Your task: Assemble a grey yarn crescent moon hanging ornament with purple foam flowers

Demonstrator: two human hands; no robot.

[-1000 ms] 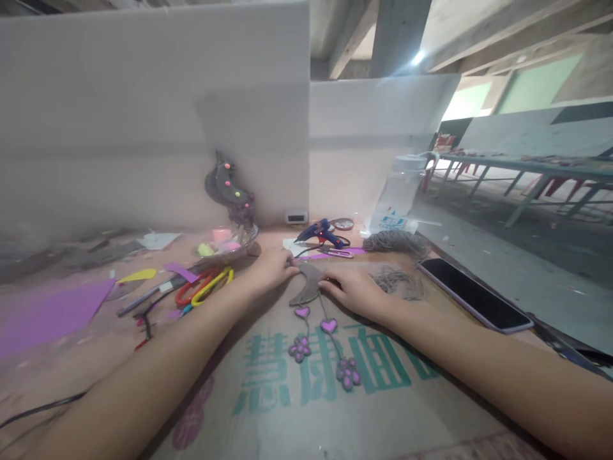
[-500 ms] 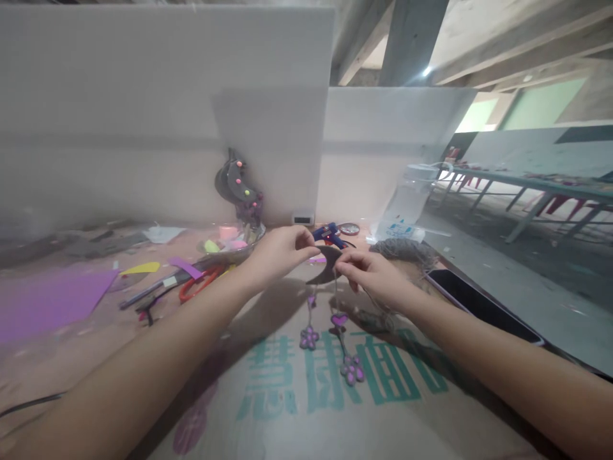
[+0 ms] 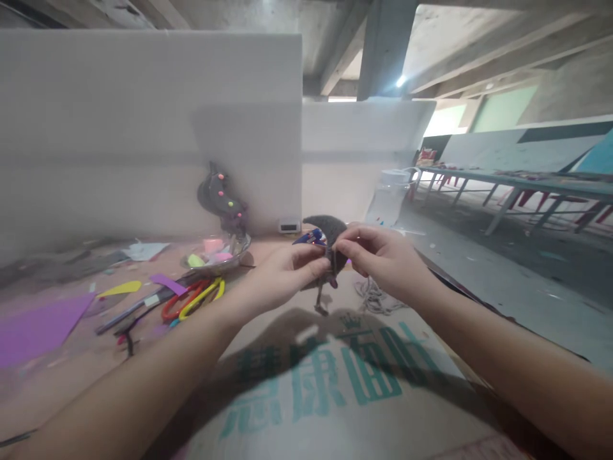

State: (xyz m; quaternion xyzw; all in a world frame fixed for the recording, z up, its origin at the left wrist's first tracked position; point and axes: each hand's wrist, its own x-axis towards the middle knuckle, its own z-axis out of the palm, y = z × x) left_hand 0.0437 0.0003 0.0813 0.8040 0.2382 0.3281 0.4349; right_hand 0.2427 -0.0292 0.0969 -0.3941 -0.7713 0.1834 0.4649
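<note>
A grey felt crescent moon (image 3: 329, 226) is held up above the board, its pointed tip toward the left. My right hand (image 3: 383, 259) pinches its right edge between thumb and fingers. My left hand (image 3: 294, 268) is closed on the crescent's lower part, where the strings gather. Beneath the fingers hangs a short bit of string with a small dark end (image 3: 322, 309); the heart and paw pendants are mostly hidden or blurred. Behind the hands lies a blue glue gun (image 3: 310, 237), partly covered.
Loose grey yarn (image 3: 378, 297) lies right of the hands. Leftward are red-handled (image 3: 184, 299) and yellow-handled scissors (image 3: 204, 297), a purple sheet (image 3: 43, 326) and a clear bowl (image 3: 239, 250) of scraps. A decorated grey crescent (image 3: 225, 198) leans on the white panel; a water bottle (image 3: 390, 198) stands behind.
Both hands have lifted the crescent off the board and turned it over, so its tip points left. The pendants, which lay spread toward me, have swung up under the hands.
</note>
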